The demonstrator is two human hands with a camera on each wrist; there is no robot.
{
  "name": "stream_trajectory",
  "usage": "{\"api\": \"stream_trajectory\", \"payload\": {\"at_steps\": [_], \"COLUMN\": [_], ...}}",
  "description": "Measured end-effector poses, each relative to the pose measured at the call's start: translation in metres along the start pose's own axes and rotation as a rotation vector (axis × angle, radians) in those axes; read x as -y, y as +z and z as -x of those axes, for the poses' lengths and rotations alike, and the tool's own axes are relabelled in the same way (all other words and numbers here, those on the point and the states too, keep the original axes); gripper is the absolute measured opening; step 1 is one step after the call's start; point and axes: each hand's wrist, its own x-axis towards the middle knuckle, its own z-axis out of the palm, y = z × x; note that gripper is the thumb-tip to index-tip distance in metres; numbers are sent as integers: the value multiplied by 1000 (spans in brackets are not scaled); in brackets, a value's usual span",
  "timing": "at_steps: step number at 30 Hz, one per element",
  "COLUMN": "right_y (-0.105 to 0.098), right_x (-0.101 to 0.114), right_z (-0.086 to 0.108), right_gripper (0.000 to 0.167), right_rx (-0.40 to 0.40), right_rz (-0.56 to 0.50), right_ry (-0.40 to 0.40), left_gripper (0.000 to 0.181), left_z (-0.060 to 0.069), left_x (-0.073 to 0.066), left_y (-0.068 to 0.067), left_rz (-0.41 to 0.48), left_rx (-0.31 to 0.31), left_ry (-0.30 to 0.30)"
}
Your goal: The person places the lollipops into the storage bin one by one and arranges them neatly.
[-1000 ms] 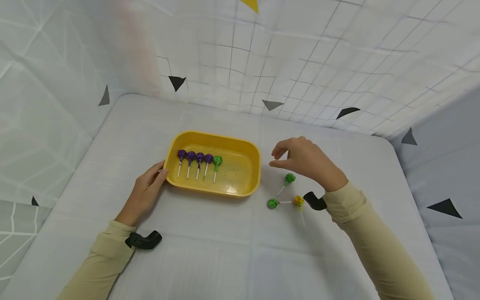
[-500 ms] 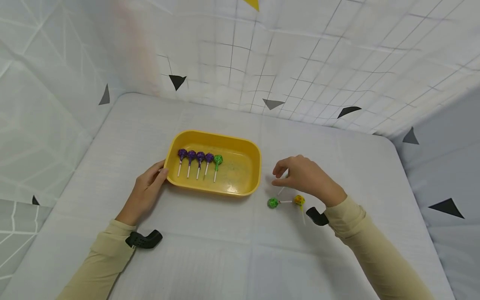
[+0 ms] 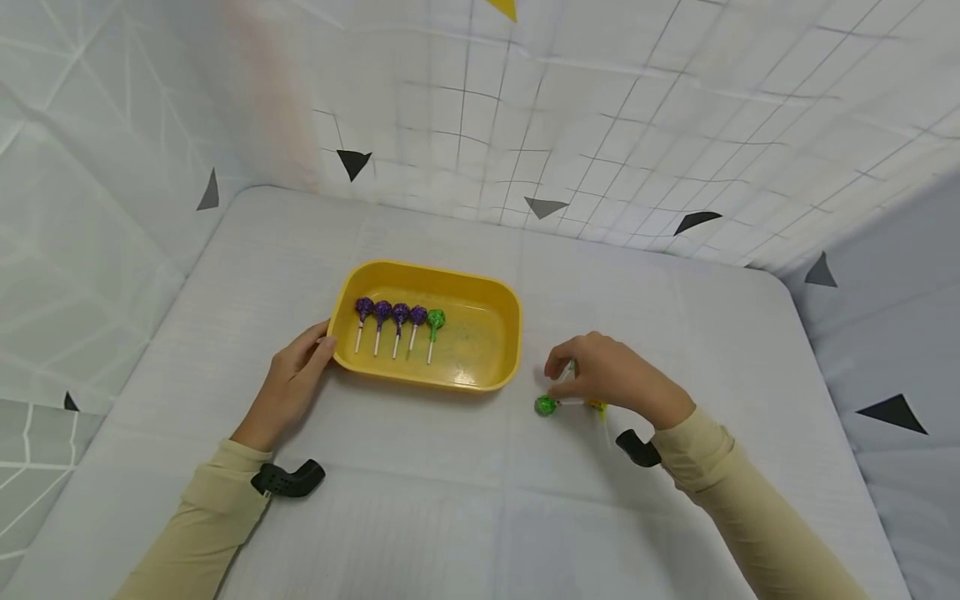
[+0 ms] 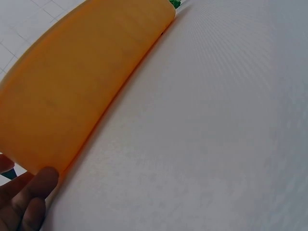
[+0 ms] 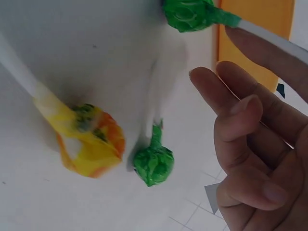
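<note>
My left hand [image 3: 296, 379] holds the left end of a yellow plastic tray [image 3: 427, 382], thumb against its side. Inside, several purple lollipops [image 3: 401, 312] and one green lollipop [image 3: 436, 317] lie in a row, sticks toward me. My right hand [image 3: 611, 375] is low over loose lollipops right of the tray, with thumb and index finger apart. One green lollipop [image 3: 545, 406] lies by the thumb; its stick [image 5: 274, 38] runs along the thumb, contact uncertain. Another green lollipop [image 5: 154, 166] is mostly hidden from the head view by the hand. A yellow lollipop [image 5: 96, 144] lies under the wrist, partly covered.
A pale cloth [image 3: 420, 508] covers the table. White sheets with grid lines [image 3: 510, 108] and dark triangles rise behind it and at both sides. Dark camera mounts sit on the left wrist [image 3: 288, 479] and right wrist [image 3: 637, 448].
My right hand has come down and toward me from beside the tray, now covering one green lollipop and part of the yellow one. The left hand and the tray stay put.
</note>
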Motion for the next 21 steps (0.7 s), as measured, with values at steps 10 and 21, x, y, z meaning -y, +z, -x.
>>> {"api": "stream_trajectory", "payload": {"at_steps": [10, 21], "right_y": [10, 22], "right_x": [-3, -5], "right_z": [5, 13], "right_gripper": [18, 9], "right_rx": [28, 89], "right_rz": [-31, -51], "right_ry": [-38, -80], "left_gripper": [53, 53], "left_z": [-1, 0], "left_x": [-1, -1], "left_y": [1, 0], "left_rz": [7, 16], "left_rx": [2, 4], "left_ry": [1, 2]}}
